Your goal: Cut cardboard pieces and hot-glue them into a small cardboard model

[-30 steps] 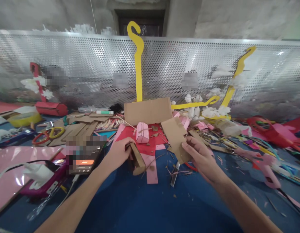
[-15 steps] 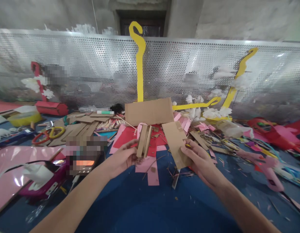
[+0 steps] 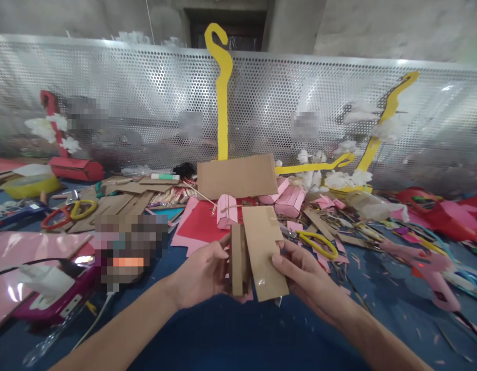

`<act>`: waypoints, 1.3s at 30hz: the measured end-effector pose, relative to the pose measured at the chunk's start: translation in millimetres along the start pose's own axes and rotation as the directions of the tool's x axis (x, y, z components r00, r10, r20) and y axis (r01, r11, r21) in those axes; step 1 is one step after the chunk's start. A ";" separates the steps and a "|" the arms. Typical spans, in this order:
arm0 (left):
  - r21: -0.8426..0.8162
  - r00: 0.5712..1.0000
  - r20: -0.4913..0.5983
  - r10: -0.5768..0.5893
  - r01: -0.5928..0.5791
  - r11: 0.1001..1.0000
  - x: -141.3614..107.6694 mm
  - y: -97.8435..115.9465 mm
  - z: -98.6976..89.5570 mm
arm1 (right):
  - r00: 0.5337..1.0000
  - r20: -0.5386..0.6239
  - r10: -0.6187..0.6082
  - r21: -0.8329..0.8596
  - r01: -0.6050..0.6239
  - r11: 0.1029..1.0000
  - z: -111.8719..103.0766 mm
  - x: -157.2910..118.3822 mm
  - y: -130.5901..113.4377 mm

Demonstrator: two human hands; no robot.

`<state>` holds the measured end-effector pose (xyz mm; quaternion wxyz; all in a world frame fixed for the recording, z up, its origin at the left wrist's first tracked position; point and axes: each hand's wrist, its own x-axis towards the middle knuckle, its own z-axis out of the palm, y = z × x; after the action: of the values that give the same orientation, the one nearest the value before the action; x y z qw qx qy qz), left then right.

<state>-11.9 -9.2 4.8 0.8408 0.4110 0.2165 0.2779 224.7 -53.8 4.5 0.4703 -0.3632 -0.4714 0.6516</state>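
My left hand (image 3: 207, 270) grips a narrow folded cardboard piece (image 3: 238, 260), held upright with its long edges facing me. In my right hand (image 3: 300, 265) is a flat cardboard rectangle (image 3: 263, 247), pinched by its right edge. The two pieces are side by side and very close; whether they touch I cannot tell. Beyond them lie red paper (image 3: 203, 219) and a small pink paper box (image 3: 226, 211). A larger cardboard panel (image 3: 236, 176) stands behind, with a yellow hook-shaped cutout (image 3: 222, 103) rising above it.
A pink hot glue gun (image 3: 424, 268) lies at right, yellow-handled scissors (image 3: 318, 243) nearer the middle. Left are more scissors (image 3: 84, 208), a purple power strip (image 3: 49, 304) and cardboard scraps (image 3: 111, 208). A perforated metal panel (image 3: 273, 103) closes off the back.
My hands have come closer together and lower, bringing the flat cardboard beside the folded piece. The pink box and yellow-handled scissors now show more clearly behind them.
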 end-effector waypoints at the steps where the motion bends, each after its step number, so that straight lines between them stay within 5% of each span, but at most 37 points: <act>1: -0.009 1.000 0.007 0.007 -0.007 1.000 -0.6 0.7 0.9 | 1.000 0.007 -0.002 0.001 0.002 1.000 0.4 0.1 1.2; 22: 0.144 0.988 -0.086 0.128 -0.114 0.983 1.6 -10.3 14.0 | 0.996 0.057 -0.070 -0.156 0.078 0.985 8.0 1.1 5.3; 39: 0.148 0.993 -0.095 0.072 -0.057 0.987 3.2 -12.4 10.5 | 0.994 0.071 -0.077 -0.153 0.088 0.984 7.7 3.0 7.8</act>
<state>0.3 -19.4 0.3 0.7872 0.4636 0.2646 0.3088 214.6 -54.0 -0.8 0.4516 -0.3577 -0.5505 0.6043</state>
